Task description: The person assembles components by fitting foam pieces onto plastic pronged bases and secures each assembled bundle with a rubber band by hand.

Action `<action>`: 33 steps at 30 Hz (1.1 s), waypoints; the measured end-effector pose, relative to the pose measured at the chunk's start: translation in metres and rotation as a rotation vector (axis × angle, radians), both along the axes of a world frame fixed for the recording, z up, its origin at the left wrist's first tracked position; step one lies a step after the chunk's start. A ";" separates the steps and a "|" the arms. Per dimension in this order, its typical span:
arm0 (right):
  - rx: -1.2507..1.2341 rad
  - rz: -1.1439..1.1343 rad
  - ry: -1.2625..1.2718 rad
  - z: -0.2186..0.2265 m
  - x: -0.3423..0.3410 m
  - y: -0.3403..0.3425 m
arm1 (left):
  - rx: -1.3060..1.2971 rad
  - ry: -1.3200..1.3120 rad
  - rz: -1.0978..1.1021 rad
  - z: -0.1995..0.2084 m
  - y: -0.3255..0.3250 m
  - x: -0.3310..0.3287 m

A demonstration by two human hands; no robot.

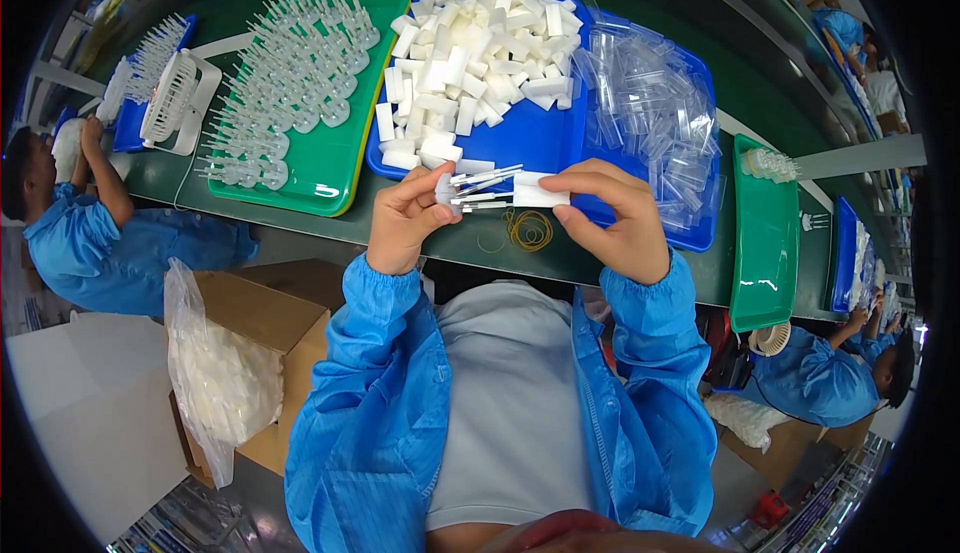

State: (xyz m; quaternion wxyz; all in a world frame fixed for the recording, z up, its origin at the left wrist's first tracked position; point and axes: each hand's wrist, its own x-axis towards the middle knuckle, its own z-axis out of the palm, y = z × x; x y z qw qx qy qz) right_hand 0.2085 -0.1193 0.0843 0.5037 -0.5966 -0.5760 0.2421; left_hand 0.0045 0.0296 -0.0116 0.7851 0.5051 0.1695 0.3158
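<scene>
Pinching pronged piece (446, 190) in left hand (404, 223) and white block (528, 191) in right hand (622, 219), facing, between both; cannot make out whether touching.

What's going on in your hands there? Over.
Left fingers pinching pronged piece by its round base. Right fingers pinching white block. Prong tips pointing at block; nothing visible in the way.

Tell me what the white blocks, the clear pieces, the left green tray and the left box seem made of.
White blocks: probably foam; matte, with no sharp glare.
Clear pieces: likely thin, glossy plastic; see-through, with bright glints.
Left green tray: probably plastic; smooth and shiny, with light reflecting off it.
Left box: looks like matte cardboard; plain brown, with folded flaps.
</scene>
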 end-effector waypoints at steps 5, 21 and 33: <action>-0.010 0.005 -0.144 0.008 -0.009 0.000 | 0.009 -0.008 -0.005 -0.001 -0.004 0.002; -0.020 0.090 -0.386 0.012 -0.008 0.000 | -0.090 -0.006 -0.070 -0.003 -0.002 -0.002; -0.016 0.133 -0.377 -0.001 -0.022 0.005 | -0.052 0.028 -0.116 -0.004 -0.007 0.001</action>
